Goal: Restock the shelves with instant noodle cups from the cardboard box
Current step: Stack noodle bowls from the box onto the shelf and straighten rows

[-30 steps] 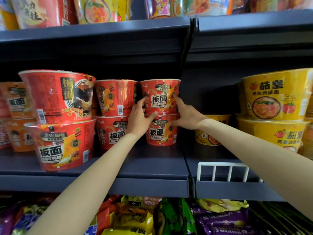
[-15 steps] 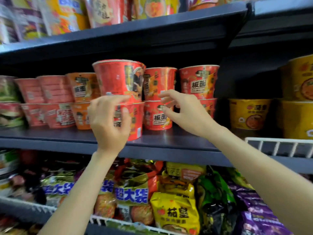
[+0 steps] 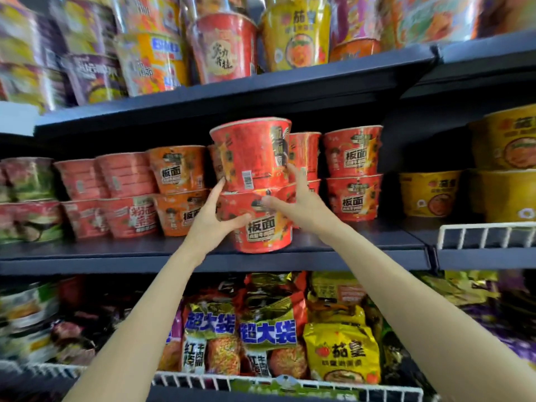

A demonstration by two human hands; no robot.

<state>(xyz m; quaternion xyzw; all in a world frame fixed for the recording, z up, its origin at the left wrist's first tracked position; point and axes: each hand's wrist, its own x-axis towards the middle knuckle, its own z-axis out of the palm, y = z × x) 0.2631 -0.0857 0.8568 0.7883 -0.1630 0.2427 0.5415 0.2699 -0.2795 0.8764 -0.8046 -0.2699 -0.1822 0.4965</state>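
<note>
— So, where do the hands sit on the stack?

— Two red plastic-wrapped noodle bowls stand one on the other at the front edge of the dark blue metal shelf (image 3: 348, 252). The left hand (image 3: 214, 217) is at the stack's 9 o'clock, fingers spread, thumb lying across the lower red bowl (image 3: 262, 224), a fingertip reaching the base of the upper red bowl (image 3: 251, 153). The right hand (image 3: 301, 203) is at 3 o'clock, fingers spread against both bowls where they meet. Neither hand curls round; they press from the sides.

— Any writing?

— The lower bowl reads 板面 in white on black; the upper one shows a white barcode label. At 3 o'clock, two more red 板面 bowls (image 3: 352, 172); farther right, yellow bowls (image 3: 429, 192), probably the 茄皇 brand, though blur hides the print. At 6 o'clock, noodle packets marked 超大袋 (image 3: 268, 333) and a yellow 茄皇 packet (image 3: 342, 353).
</note>
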